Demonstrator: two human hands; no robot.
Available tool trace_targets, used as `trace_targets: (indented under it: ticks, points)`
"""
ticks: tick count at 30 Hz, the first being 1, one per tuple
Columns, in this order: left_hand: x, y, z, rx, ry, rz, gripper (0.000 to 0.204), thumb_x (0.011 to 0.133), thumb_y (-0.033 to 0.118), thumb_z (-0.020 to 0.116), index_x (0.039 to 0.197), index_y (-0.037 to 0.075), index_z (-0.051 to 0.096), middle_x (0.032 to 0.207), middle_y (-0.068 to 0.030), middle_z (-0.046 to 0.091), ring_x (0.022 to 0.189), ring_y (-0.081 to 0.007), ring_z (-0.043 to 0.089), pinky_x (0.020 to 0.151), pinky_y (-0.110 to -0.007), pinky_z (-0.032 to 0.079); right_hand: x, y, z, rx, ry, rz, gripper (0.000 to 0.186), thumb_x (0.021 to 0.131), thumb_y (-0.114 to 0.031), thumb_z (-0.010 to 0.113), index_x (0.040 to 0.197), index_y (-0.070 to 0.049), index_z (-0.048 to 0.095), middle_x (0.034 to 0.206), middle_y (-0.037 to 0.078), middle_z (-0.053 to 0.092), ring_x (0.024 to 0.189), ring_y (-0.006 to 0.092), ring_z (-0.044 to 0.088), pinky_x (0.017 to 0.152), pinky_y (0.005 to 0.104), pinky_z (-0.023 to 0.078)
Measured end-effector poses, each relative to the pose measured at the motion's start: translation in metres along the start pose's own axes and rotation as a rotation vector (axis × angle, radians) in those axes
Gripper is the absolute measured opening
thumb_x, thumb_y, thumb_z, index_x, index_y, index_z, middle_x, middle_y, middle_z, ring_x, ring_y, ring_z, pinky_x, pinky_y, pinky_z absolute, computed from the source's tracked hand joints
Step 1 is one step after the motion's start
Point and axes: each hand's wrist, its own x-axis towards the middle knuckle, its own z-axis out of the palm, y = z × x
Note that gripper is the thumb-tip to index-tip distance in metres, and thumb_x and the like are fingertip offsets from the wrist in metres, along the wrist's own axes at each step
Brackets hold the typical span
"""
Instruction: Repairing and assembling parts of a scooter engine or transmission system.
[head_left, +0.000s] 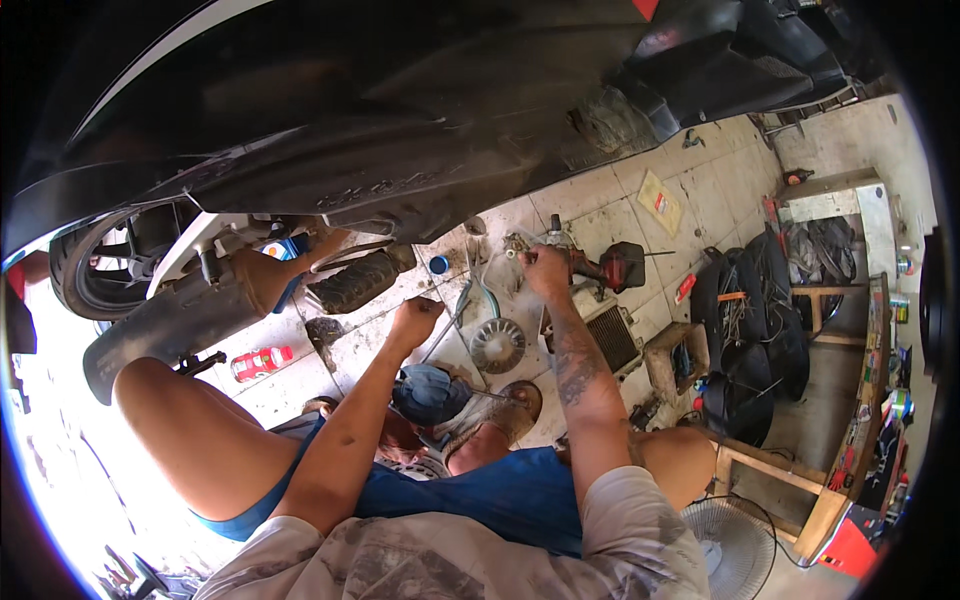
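My left hand [414, 320] is closed around a thin metal tool shaft [447, 335] that slants down toward the tiled floor. My right hand [545, 270] grips a power tool [600, 267] with a red and black body, its nose pointed at a small metal part [517, 245] held up beside the hand. Below the hands a round finned metal disc [498, 345] lies on the tiles. A scooter's dark underside [400, 110] hangs over everything, with its exhaust pipe [190, 310] and rear wheel [95, 270] at the left.
A red spray can [262, 363] lies on the floor at the left. A blue rag [430, 392] sits near my knees. Stacked tyres [745, 330], a wooden box of tools [675, 365], a bench [860, 400] and a floor fan [735, 545] stand to the right.
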Motion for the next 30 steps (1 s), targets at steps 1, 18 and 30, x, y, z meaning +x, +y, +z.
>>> trace_targets:
  ticks: [1, 18, 30]
  points:
    - [0.0, 0.002, 0.002, -0.02, 0.0, 0.009, 0.041, 0.082, 0.039, 0.066, 0.098, 0.002, 0.071, 0.093, -0.0204, 0.069, 0.09, -0.0317, 0.066, 0.08, -0.037, 0.05, -0.001, -0.005, 0.002, -0.015, 0.097, -0.007, 0.024, 0.076, -0.02, 0.074, 0.092, -0.003, 0.066, 0.088, 0.016, 0.068, 0.077, 0.0329, 0.065, 0.069, 0.0385, 0.052]
    - [0.002, 0.009, 0.006, -0.227, 0.217, 0.284, 0.029, 0.088, 0.024, 0.067, 0.107, 0.002, 0.067, 0.083, -0.0112, 0.07, 0.07, -0.0139, 0.064, 0.064, -0.028, 0.05, -0.004, -0.049, 0.009, 0.71, -0.248, 0.104, 0.015, 0.079, -0.015, 0.068, 0.086, -0.002, 0.065, 0.07, 0.003, 0.062, 0.053, 0.0103, 0.054, 0.047, 0.0248, 0.04]
    - [-0.039, 0.101, -0.077, -0.501, 0.756, 0.541, 0.019, 0.092, 0.013, 0.056, 0.087, -0.003, 0.062, 0.069, -0.0081, 0.062, 0.06, -0.0133, 0.055, 0.057, -0.03, 0.044, -0.039, -0.191, -0.028, 1.182, -0.511, 0.081, 0.016, 0.088, -0.018, 0.063, 0.083, -0.004, 0.057, 0.061, -0.002, 0.047, 0.047, 0.0058, 0.04, 0.041, 0.0233, 0.033]
